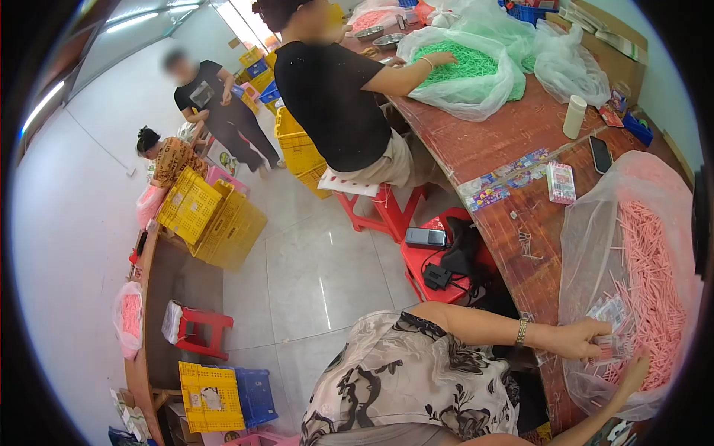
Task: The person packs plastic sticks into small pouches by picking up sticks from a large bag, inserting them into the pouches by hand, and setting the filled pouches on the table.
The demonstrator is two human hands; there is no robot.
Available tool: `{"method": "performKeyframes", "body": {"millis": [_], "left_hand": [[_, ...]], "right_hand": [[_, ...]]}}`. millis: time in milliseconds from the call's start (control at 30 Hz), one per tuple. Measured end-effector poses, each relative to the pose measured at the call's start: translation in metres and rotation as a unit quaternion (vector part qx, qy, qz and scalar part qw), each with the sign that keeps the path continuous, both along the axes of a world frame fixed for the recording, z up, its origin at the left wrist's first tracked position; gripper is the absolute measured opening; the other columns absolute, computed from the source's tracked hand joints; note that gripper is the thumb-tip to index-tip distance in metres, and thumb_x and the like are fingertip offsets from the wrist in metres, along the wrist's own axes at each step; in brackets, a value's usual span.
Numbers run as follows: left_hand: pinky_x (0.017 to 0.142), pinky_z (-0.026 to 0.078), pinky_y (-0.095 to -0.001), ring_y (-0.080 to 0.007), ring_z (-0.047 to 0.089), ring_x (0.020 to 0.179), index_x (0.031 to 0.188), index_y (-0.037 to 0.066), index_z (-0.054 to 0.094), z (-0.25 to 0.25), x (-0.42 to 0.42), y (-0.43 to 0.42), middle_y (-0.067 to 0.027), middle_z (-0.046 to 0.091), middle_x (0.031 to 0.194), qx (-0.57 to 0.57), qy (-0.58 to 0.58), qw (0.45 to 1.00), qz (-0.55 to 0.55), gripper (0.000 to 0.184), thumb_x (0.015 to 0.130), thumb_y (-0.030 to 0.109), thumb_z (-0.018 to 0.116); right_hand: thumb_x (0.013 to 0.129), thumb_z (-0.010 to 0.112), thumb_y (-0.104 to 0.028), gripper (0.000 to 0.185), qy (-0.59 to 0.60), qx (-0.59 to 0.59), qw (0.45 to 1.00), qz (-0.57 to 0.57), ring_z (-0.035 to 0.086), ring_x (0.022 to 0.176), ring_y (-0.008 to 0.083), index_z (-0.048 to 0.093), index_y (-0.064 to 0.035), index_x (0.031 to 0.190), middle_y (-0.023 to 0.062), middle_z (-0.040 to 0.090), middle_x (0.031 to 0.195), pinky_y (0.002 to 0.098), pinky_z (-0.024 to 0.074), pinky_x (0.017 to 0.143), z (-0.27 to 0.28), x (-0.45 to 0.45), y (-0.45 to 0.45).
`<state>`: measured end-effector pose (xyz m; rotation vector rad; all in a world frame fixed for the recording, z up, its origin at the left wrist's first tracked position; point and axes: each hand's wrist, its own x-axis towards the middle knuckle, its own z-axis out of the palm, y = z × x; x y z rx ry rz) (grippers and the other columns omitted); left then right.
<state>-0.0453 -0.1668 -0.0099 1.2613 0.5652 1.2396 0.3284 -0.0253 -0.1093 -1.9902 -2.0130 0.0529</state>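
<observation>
My left hand, with a watch on its wrist, is closed on a small clear packet that has pink sticks in it. Just below and to the right, my right hand lies against the loose pink sticks, its visible fingers stretched out and seen edge-on. No object can be made out in it. Both hands are over a large clear plastic bag filled with these sticks. Another clear packet with a printed pattern rests on the sticks above my left hand.
On the red-brown table are a printed box, a phone, a white bottle and a bag of green sticks. A co-worker reaches into the green sticks. A red stool holds devices.
</observation>
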Motion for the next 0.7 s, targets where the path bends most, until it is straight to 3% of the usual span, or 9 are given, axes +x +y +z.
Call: {"method": "performKeyframes", "body": {"millis": [67,100,233,400,467,567,667,700], "left_hand": [[0.054,0.044,-0.0355,-0.0154,0.049,0.056,0.088,-0.003,0.045,-0.008,0.001,0.004,-0.0137,0.05,0.065,0.063,0.086,0.994,0.019,0.019,0.079,0.003,0.06],[0.054,0.045,-0.0355,-0.0159,0.051,0.055,0.088,-0.003,0.045,-0.012,0.002,0.008,-0.0143,0.052,0.065,0.096,0.128,0.987,0.032,0.019,0.079,0.004,0.061],[0.055,0.045,-0.0354,-0.0182,0.054,0.058,0.087,-0.004,0.047,-0.026,0.013,0.011,-0.0166,0.054,0.066,0.083,0.091,0.992,0.039,0.019,0.078,0.005,0.062],[0.056,0.046,-0.0357,-0.0188,0.056,0.061,0.088,-0.004,0.049,-0.028,0.017,0.013,-0.0176,0.055,0.068,0.084,0.078,0.993,0.026,0.019,0.077,0.004,0.062],[0.057,0.046,-0.0361,-0.0189,0.058,0.063,0.09,-0.004,0.05,-0.037,0.023,0.016,-0.0173,0.057,0.07,0.075,0.085,0.993,0.027,0.019,0.077,0.004,0.062],[0.059,0.048,-0.0362,-0.019,0.059,0.065,0.091,-0.004,0.052,-0.026,0.019,0.012,-0.0167,0.059,0.072,0.076,0.094,0.993,0.001,0.02,0.076,0.003,0.062],[0.06,0.049,-0.0354,-0.019,0.061,0.067,0.091,-0.004,0.053,-0.033,0.024,0.016,-0.0159,0.06,0.073,0.077,0.08,0.994,0.002,0.019,0.075,0.003,0.062],[0.061,0.049,-0.035,-0.019,0.062,0.067,0.091,-0.004,0.054,-0.036,0.027,0.016,-0.0155,0.06,0.073,0.075,0.071,0.995,0.005,0.019,0.075,0.002,0.062]], "right_hand": [[0.102,0.046,-0.031,0.048,-0.105,0.025,0.993,0.047,0.061,0.1,0.0268,0.049,-0.0004,0.138,0.0213,0.061,0.12,0.037,0.0531,0.079,-0.068,0.056,0.037],[0.102,0.045,-0.031,0.047,-0.086,0.027,0.995,0.045,0.06,0.104,0.0288,0.049,0.0002,0.138,0.022,0.06,0.123,0.0376,0.0508,0.083,-0.065,0.057,0.036],[0.103,0.042,-0.029,0.046,0.152,-0.02,0.987,-0.047,0.055,0.12,0.0371,0.052,0.0029,0.134,0.0247,0.056,0.133,0.0398,0.0414,0.101,0.03,-0.045,-0.029],[0.102,0.044,-0.032,0.046,0.112,0.02,0.993,-0.029,0.061,0.107,0.0294,0.05,-0.003,0.138,0.019,0.059,0.128,0.0382,0.0554,0.075,-0.011,-0.002,-0.006],[0.103,0.042,-0.03,0.044,0.048,0.029,0.997,-0.052,0.061,0.109,0.0308,0.052,-0.0028,0.137,0.0212,0.058,0.13,0.039,0.0536,0.08,0.012,-0.011,-0.014],[0.102,0.045,-0.033,0.049,0.015,0.077,0.994,0.08,0.061,0.102,0.0331,0.051,0.0026,0.136,0.0232,0.062,0.122,0.0373,0.0459,0.089,-0.065,0.059,0.02],[0.101,0.047,-0.032,0.05,0.134,0.07,0.987,0.059,0.059,0.095,0.0267,0.049,0.0008,0.139,0.0186,0.062,0.119,0.0356,0.046,0.086,-0.013,0.016,-0.004],[0.101,0.047,-0.032,0.05,0.219,-0.006,0.973,0.07,0.059,0.096,0.0249,0.049,0.0008,0.14,0.0169,0.062,0.12,0.0354,0.0454,0.088,0.023,-0.004,-0.026]]}}
